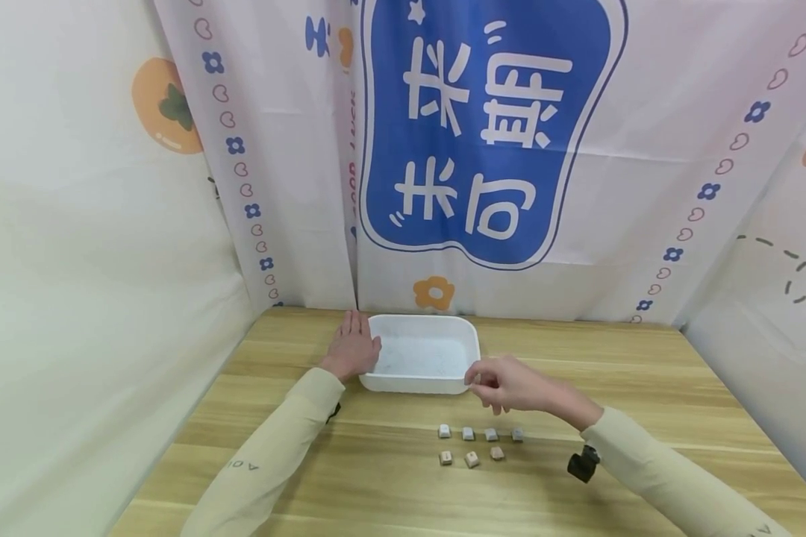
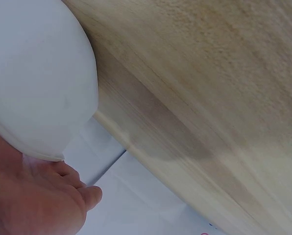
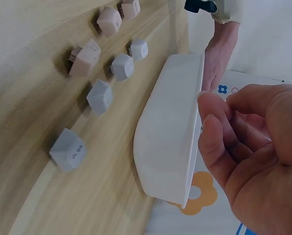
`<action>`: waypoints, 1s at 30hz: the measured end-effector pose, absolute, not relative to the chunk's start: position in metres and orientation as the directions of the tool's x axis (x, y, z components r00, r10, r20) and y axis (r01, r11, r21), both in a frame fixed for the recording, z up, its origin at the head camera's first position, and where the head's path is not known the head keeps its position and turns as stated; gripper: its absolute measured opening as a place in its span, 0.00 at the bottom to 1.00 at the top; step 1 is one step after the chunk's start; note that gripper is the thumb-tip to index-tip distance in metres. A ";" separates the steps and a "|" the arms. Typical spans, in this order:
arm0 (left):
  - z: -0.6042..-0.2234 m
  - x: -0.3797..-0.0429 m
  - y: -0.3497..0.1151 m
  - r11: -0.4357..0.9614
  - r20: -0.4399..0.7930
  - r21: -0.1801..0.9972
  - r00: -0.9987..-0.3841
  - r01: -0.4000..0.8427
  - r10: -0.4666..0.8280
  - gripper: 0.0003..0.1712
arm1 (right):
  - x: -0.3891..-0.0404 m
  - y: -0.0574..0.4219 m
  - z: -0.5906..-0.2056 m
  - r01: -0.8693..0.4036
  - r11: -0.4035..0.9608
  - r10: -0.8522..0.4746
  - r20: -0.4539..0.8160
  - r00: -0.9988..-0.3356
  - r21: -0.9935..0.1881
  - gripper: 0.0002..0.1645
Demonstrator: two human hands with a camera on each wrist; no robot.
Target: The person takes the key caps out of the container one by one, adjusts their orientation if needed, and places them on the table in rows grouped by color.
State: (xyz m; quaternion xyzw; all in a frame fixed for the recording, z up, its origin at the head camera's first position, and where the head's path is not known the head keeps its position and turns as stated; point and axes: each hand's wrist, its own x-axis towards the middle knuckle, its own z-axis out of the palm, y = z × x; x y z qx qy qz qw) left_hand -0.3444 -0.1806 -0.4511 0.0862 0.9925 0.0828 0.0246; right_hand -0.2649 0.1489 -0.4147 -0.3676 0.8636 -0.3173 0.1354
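A white plastic tray (image 1: 418,385) stands at the back of the wooden table. My left hand (image 1: 351,348) rests on its left rim, fingers stretched toward the back and thumb over the edge. The left wrist view shows that hand (image 2: 33,196) against the tray wall (image 2: 43,73). By the tray's front right corner is my right hand (image 1: 510,384), its fingers curled and thumb and index fingertips together. Whatever may be between these fingertips is hidden. Several keycaps lie in front of the tray: a row of white keycaps (image 1: 468,433) and a row of beige-pink keycaps (image 1: 472,459).
Printed cloth (image 1: 309,261) hangs along the table's back edge, close behind the tray. Plain cloth walls stand at left (image 1: 107,298) and right (image 1: 759,298). Bare wood of the table (image 1: 645,373) extends right of the tray.
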 end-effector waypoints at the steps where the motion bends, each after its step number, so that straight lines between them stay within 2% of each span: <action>1: -0.451 -0.344 -0.181 0.972 -0.035 0.168 -0.984 0.166 0.174 0.41 | -0.264 0.150 -0.416 -0.546 0.530 -0.720 -0.004 -0.694 -0.648 0.09; 18: -0.452 -0.344 -0.180 0.977 -0.039 0.137 -0.985 0.160 0.167 0.41 | -0.242 0.180 -0.442 -0.519 0.525 -0.725 -0.035 -0.688 -0.674 0.09; 30: -0.452 -0.347 -0.180 0.979 -0.039 0.124 -0.985 0.161 0.167 0.42 | -0.227 0.197 -0.455 -0.579 0.552 -0.728 -0.008 -0.685 -0.600 0.08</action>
